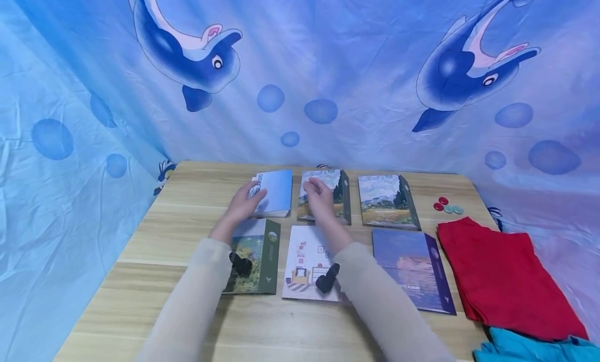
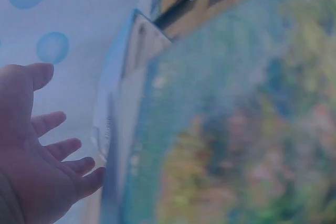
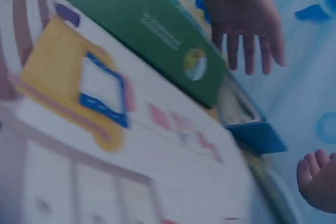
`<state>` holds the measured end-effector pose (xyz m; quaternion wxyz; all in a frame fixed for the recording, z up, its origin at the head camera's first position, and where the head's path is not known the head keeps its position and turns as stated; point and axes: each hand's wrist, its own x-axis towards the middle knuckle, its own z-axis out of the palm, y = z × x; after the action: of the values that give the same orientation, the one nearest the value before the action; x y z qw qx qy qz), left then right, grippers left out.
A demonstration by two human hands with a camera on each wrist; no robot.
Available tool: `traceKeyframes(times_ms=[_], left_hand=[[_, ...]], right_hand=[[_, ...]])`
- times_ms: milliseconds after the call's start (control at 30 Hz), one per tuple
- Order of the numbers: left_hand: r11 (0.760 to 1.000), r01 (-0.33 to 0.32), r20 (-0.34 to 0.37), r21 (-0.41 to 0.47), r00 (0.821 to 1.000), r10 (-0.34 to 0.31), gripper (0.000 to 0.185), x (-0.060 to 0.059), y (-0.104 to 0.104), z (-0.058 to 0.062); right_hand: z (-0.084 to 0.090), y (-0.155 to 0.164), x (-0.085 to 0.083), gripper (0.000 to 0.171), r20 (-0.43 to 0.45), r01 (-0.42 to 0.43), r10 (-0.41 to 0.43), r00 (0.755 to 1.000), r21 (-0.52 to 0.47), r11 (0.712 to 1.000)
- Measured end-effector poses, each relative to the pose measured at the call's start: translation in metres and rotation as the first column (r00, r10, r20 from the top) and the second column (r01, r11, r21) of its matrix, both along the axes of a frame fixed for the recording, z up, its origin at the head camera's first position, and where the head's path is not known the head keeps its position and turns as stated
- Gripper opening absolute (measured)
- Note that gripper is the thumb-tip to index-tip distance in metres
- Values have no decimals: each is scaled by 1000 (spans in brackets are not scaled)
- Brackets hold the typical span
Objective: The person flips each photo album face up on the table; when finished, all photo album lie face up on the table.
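Observation:
My left hand (image 1: 244, 201) is at the left edge of a light blue album (image 1: 277, 192) with "POLAROID" lettering. In the left wrist view its fingers are spread and hold nothing. Over a landscape-painting album (image 1: 307, 208) in the back row hovers my right hand (image 1: 321, 198), fingers loosely bent and nothing in them. Beneath the left forearm lies an album with a green spine (image 1: 270, 258). Partly under the right forearm is a white album (image 1: 300, 258) with a drawn room on its cover; the sleeve hides its right part.
Another landscape album (image 1: 384, 203) lies at the back right, with a purple-spined photo album (image 1: 405, 263) in front of it. Several red and pale green round pieces (image 1: 448, 209) lie near folded red cloth (image 1: 506, 278) and teal cloth (image 1: 529, 346). A dolphin-print curtain (image 1: 356, 91) hangs behind the table (image 1: 140, 268).

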<state>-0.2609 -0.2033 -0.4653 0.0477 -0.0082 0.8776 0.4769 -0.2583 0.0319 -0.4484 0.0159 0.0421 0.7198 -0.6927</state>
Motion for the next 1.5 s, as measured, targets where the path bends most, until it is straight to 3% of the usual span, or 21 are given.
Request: traceKeyframes(times_ms=[167, 300, 433, 600, 700, 900, 1000, 1133, 1367, 1500], left_hand=[[999, -6, 59, 33, 998, 4, 75, 0, 1, -9], [998, -26, 76, 49, 997, 23, 74, 2, 0, -11], [1000, -11, 89, 28, 996, 8, 73, 1, -1, -11], [1000, 13, 118, 5, 993, -13, 76, 1, 2, -10], [1000, 8, 137, 6, 991, -8, 78, 2, 4, -7], [998, -19, 129, 65, 992, 11, 71, 3, 12, -4], [996, -31, 106, 84, 994, 22, 69, 2, 20, -5], [997, -16, 73, 72, 997, 11, 71, 3, 28, -4], [992, 37, 20, 117, 999, -40, 79, 7, 41, -1], [983, 82, -45, 164, 996, -75, 83, 9, 51, 3]], right_hand=[[-16, -10, 1, 59, 56, -152, 150, 987, 40, 988], [-22, -18, 2, 62, 112, -255, 259, 959, -48, 966], [-25, -25, 4, 62, 171, -289, 310, 935, -136, 948], [-24, -30, 5, 64, 198, -289, 314, 929, -144, 946], [-20, -31, 6, 65, 206, -265, 304, 930, -196, 944], [-16, -31, 5, 51, 206, -168, 236, 950, -298, 940], [-17, -29, 3, 45, 203, -124, 197, 959, -322, 939], [-19, -29, -1, 49, 179, -104, 169, 969, -326, 940], [-15, -29, -3, 50, 198, -104, 191, 961, -382, 918], [-13, -30, -4, 47, 182, -114, 192, 965, -369, 922]])
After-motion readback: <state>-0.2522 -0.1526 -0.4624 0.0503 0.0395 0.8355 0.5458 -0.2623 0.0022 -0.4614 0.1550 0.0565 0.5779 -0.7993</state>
